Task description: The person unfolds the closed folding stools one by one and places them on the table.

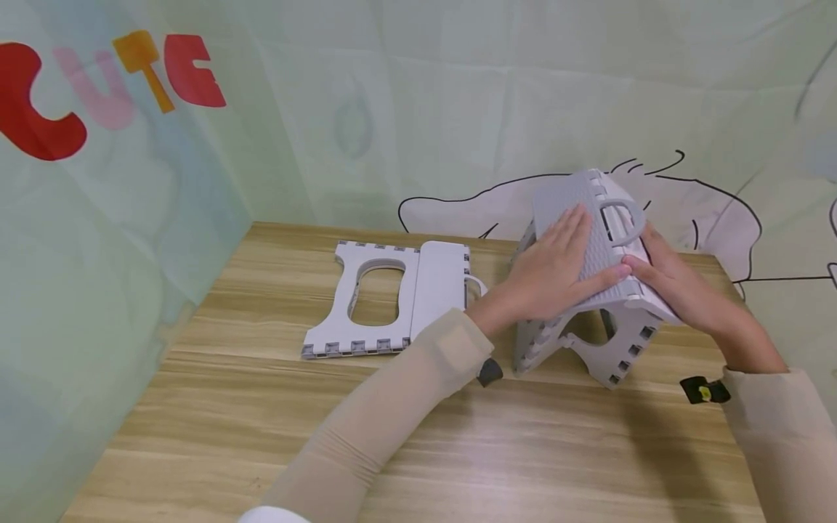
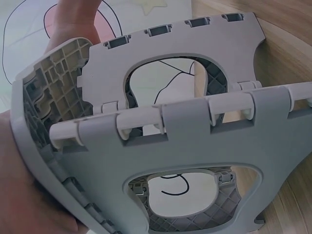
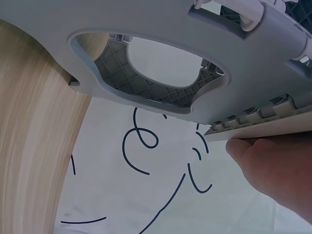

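Observation:
A grey-and-white folding step stool [image 1: 575,189] stands partly unfolded on the table, its two top panels tilted up into a ridge. My left hand [image 1: 552,258] lies with straight fingers on the textured grey left panel. Against the white right panel rests my right hand [image 1: 680,280], its thumb near the left thumb at the ridge. A loop handle [image 1: 624,221] sticks up between the hands. In the left wrist view, the stool's hinged legs [image 2: 209,146] are spread apart below the panels. My right hand [image 3: 278,170] touches the panel's outer face in the right wrist view.
A second folding stool [image 1: 441,290] lies folded flat on the wooden table [image 1: 261,421], left of the standing one. Behind the table hangs a printed cloth [image 1: 451,109]. The table's far edge runs close behind both stools.

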`<state>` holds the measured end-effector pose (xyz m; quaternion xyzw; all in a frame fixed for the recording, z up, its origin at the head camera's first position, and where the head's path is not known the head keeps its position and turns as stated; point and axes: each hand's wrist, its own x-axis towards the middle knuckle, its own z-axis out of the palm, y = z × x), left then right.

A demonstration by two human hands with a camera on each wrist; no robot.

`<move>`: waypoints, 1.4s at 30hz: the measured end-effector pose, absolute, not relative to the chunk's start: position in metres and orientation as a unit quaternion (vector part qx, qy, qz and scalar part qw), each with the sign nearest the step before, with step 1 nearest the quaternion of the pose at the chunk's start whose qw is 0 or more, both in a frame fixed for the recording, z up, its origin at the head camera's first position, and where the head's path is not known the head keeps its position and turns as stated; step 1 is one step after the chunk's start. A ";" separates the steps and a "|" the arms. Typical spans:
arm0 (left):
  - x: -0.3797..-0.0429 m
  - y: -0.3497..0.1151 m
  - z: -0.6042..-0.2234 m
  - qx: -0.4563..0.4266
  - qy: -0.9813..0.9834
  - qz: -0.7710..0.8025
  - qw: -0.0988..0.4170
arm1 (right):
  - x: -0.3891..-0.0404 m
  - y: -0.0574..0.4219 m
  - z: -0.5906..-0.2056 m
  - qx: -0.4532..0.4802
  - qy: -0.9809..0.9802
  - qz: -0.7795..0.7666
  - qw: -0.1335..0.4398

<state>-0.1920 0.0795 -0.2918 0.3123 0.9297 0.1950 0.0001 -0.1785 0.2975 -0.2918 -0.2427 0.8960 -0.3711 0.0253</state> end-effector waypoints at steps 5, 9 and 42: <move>-0.192 0.081 -0.292 0.309 0.932 0.191 0.000 | -0.178 0.298 -0.291 -0.234 0.900 -0.366 0.029; -0.192 0.081 -0.292 0.310 0.933 0.184 -0.003 | -0.178 0.299 -0.290 -0.228 0.904 -0.361 0.032; -0.192 0.088 -0.291 0.309 0.944 0.111 -0.005 | -0.177 0.309 -0.285 -0.175 0.936 -0.301 0.043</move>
